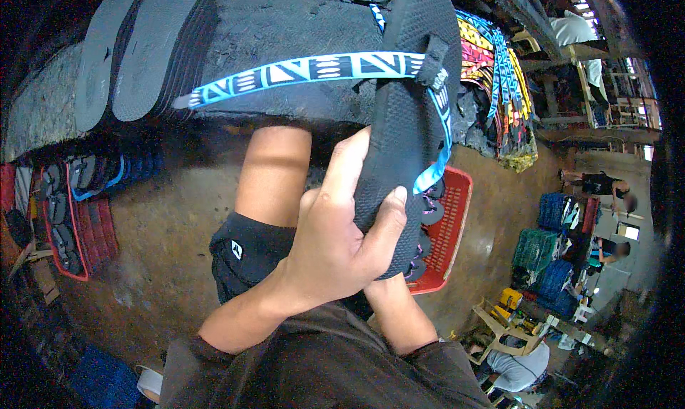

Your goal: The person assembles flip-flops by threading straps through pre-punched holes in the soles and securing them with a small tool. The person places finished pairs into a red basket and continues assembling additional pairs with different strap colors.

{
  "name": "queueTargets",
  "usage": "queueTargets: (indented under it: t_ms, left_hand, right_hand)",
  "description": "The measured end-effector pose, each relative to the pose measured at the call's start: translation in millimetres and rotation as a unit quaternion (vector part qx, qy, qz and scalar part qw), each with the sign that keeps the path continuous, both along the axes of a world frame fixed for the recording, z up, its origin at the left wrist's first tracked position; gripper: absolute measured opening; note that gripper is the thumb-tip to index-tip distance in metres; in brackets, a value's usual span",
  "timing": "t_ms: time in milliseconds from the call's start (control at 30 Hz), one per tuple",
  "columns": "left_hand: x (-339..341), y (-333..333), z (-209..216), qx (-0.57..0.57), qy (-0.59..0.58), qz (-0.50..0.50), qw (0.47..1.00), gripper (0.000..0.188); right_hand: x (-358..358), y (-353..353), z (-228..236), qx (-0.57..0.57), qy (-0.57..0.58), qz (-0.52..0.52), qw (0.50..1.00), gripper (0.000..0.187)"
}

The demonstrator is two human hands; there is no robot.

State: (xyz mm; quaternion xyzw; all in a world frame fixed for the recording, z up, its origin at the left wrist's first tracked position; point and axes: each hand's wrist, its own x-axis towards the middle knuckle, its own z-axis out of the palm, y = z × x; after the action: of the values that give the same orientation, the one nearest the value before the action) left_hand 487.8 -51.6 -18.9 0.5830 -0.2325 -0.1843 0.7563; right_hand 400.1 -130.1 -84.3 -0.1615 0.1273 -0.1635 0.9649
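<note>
My left hand (pixel 335 231) is closed around the heel half of a black sandal sole (pixel 403 138) with a textured footbed, its thumb lying across the top. The sole stands tilted, toe end away from me. Near the toe, a blue, white and black patterned strap (pixel 307 70) passes through a black loop (pixel 432 63). One long end of it stretches left over the bench; the other curves down along the sole's right side. From the lower right my right forearm (pixel 403 316) reaches up behind the sole, which hides that hand and its fingers.
Grey soles (pixel 153 59) lie stacked at the left of the dark workbench (pixel 285 24). Colourful straps (pixel 499 74) hang at its right end. Red crates with sandals stand below on the right (pixel 457 223) and left (pixel 93 231). Other people (pixel 517 366) are farther right.
</note>
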Motion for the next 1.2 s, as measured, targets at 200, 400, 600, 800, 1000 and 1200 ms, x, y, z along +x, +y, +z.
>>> queueTargets:
  t_ms: [200,400,600,800,1000,1200]
  left_hand:
    - [10,6,-17,0.049,0.007,0.017,0.999,0.056]
    - [14,12,-24,0.085,-0.031,0.008,0.996,0.054]
    - [56,25,18,0.313,-0.285,0.128,0.897,0.043]
    - [81,24,-5,0.152,0.044,-0.112,0.981,0.017]
    - [27,9,-48,-0.064,0.148,-0.010,0.987,0.037]
    - [53,11,-87,-0.016,0.309,-0.098,0.946,0.024]
  right_hand:
    - [18,-29,0,-0.141,0.140,0.007,0.980,0.036]
    - [15,-46,26,-0.422,0.243,-0.092,0.868,0.029]
    - [-2,-55,58,-0.511,0.240,-0.122,0.816,0.019]
    - [12,-64,60,-0.553,0.277,-0.146,0.772,0.024]
    - [10,-59,53,-0.504,0.219,-0.102,0.830,0.027]
    - [54,-71,50,-0.599,0.248,-0.038,0.760,0.034]
